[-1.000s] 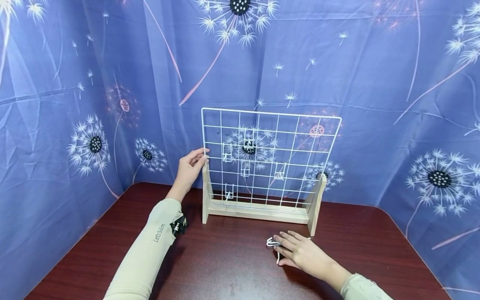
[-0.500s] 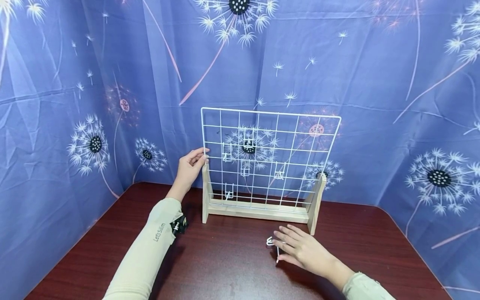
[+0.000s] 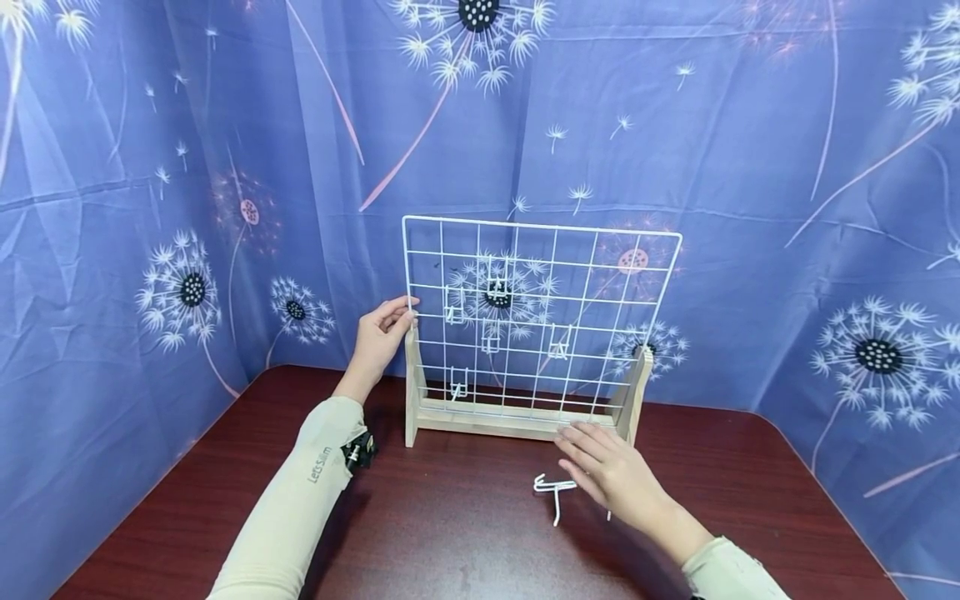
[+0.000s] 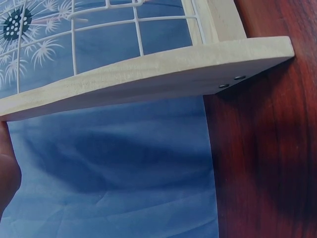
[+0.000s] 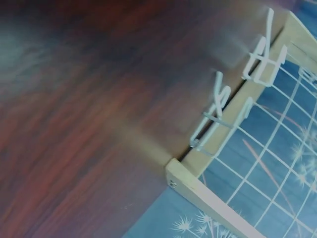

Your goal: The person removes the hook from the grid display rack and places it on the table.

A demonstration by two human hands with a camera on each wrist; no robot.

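Note:
A white wire grid panel (image 3: pixel 536 283) stands upright in a wooden stand (image 3: pixel 517 422). My left hand (image 3: pixel 381 337) pinches its left edge between thumb and fingers, just above the wooden side post (image 4: pixel 148 64). Several white wire hooks, among them one hook (image 3: pixel 559 348) right of the middle, hang on the grid. My right hand (image 3: pixel 611 471) hovers palm down in front of the stand, fingers extended. A loose white hook (image 3: pixel 557 487) lies on the table beside its fingertips. Two loose hooks, a nearer one (image 5: pixel 213 121) and a farther one (image 5: pixel 265 62), show in the right wrist view.
The dark red wooden table (image 3: pixel 457 525) reaches forward to a blue curtain (image 3: pixel 337 125) with a dandelion print, which surrounds it at the back and sides. A black wrist device (image 3: pixel 358 450) sits on the left sleeve (image 3: pixel 300 500).
My right hand has lifted off the hooks and moved slightly forward and right, uncovering more of the loose hook. My left hand keeps its place on the grid edge.

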